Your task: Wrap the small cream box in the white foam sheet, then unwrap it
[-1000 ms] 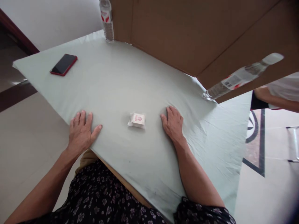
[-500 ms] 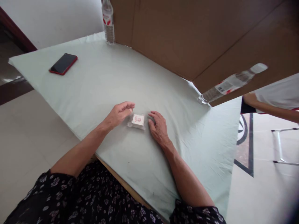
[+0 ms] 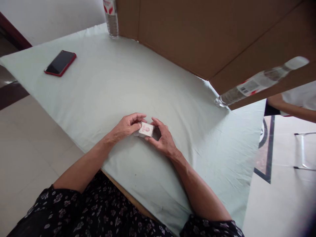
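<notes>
A small white box [image 3: 146, 130] with red print and a round picture on top, in clear plastic wrapping, is between my hands over the green cloth. My left hand [image 3: 127, 126] grips its left end, thumb on the near upper edge and fingers curled behind. From the right, my right hand [image 3: 163, 137] takes hold of it with the thumb along the near side and the fingertips at the far corner. Part of the far side is hidden by my fingers.
The pale green cloth [image 3: 103, 82] covers the table. A phone in a red case [image 3: 60, 63] lies at far left. A cardboard panel [image 3: 177, 36] stands behind, a water bottle [image 3: 113, 23] at its left end and another bottle [image 3: 251, 86] at its right. A person's arm [image 3: 293, 107] shows at right.
My hands have closed in on the wrapped box from both sides and now grip it; before, they were apart around it. The view has shifted slightly.
</notes>
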A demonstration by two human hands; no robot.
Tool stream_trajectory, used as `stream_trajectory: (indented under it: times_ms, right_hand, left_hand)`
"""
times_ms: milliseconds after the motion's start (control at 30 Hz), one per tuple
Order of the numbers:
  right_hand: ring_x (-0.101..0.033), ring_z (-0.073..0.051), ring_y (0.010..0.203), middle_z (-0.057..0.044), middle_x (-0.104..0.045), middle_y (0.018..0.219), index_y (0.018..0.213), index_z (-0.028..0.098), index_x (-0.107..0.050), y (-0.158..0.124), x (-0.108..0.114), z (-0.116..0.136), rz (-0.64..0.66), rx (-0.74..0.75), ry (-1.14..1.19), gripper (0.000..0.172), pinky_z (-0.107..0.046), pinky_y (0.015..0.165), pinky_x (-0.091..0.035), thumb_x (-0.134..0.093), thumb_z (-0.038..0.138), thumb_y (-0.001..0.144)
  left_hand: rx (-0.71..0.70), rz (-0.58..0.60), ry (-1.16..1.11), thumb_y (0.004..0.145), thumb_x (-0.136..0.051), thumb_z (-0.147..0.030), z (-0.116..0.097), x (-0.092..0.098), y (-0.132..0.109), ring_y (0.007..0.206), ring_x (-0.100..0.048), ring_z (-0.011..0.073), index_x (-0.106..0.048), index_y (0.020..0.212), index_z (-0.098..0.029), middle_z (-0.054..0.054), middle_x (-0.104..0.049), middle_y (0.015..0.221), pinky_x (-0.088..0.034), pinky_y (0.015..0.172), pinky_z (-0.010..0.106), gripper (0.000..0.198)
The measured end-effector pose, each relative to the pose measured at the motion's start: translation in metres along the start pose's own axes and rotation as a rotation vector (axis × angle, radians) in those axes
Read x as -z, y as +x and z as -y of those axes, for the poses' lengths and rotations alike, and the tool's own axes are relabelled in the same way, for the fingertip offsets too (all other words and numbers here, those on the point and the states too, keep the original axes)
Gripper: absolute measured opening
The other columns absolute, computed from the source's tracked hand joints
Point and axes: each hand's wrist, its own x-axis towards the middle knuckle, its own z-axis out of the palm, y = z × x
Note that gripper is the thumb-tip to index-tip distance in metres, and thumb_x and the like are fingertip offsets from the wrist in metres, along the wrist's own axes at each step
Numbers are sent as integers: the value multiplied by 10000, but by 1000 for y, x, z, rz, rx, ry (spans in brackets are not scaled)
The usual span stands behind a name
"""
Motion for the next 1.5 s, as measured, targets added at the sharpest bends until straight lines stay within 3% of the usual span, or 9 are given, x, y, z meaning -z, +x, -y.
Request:
stream_trajectory:
  times_ms: [200, 300, 400, 500, 767, 967, 1133, 1333, 1500]
  right_hand:
    - [-608, -308, 1221, -127, -642, 1337, 1482, 276, -435, -3, 8, 2, 37, 6, 7, 741, -508, 1047, -467, -674, 577, 849]
    - [-576, -303, 1280, -113, -631, 1365, 1382, 293, -544, -4, 13, 6, -57, -2, 16, 558, -520, 1082, -447, -588, 587, 910]
    - [-645, -278, 1161, -82, -709, 1201, 1177, 302, -668, -4, 15, 12, -173, 7, -51, 306, -506, 1030, -476, -572, 486, 953]
    - [-678, -258, 1038, -66, -732, 1101, 1024, 296, -720, -2, 16, 19, -188, 80, -130, 166, -481, 961, -489, -604, 389, 950]
    - [-630, -253, 1015, -34, -738, 1091, 1039, 319, -735, 12, 30, 29, 22, 165, -294, 161, -466, 934, -412, -621, 392, 951]
    - [-600, -218, 906, -20, -749, 984, 949, 290, -730, 25, 32, 40, 97, 291, -430, 177, -432, 885, -367, -559, 281, 993]
    - [-584, -171, 813, -15, -756, 911, 887, 224, -681, 24, 22, 41, -17, 358, -508, 187, -380, 840, -359, -533, 192, 997]
    - [-619, -181, 843, -40, -763, 947, 910, 208, -638, 24, 15, 34, -89, 295, -416, 153, -355, 826, -386, -515, 204, 1000]
    - [-637, -182, 852, -41, -753, 919, 897, 211, -611, 24, 12, 29, -120, 259, -362, 170, -346, 810, -397, -486, 209, 1013]
  left_hand:
    - [-4, 5, 11, 790, -670, -257, 1, 0, -1, 921, -691, 187, -649, 1230, -151, 101, -723, 1111, -546, 797, 307, 453]
    - [-21, -78, -3, 777, -666, -245, 2, 0, 0, 953, -687, 196, -671, 1182, -139, 100, -730, 1082, -547, 843, 325, 418]
    - [-32, -174, -18, 776, -664, -254, 2, 0, 1, 957, -686, 197, -695, 1105, -124, 95, -742, 1008, -543, 895, 346, 355]
    - [-25, -218, -29, 780, -664, -271, 1, 0, 1, 913, -688, 189, -700, 1072, -119, 87, -745, 960, -547, 885, 348, 332]
    - [-37, -142, 42, 771, -663, -259, -3, -2, -1, 921, -693, 191, -702, 1071, -124, 95, -749, 1016, -542, 874, 333, 332]
    - [-36, -121, 110, 761, -651, -267, -1, -3, 1, 847, -681, 174, -705, 1084, -127, 88, -752, 1004, -535, 768, 293, 356]
    - [-27, -118, 128, 764, -636, -276, -5, -2, 0, 877, -685, 179, -703, 1072, -121, 84, -755, 997, -540, 802, 299, 351]
    - [-5, -110, 187, 790, -635, -295, -13, -2, -6, 979, -684, 214, -696, 1087, -128, 104, -738, 1080, -534, 907, 350, 346]
    - [-79, 15, 375, 785, -660, -378, -10, -2, -8, 1134, -620, 287, -646, 1259, -158, 138, -659, 1273, -513, 983, 434, 523]
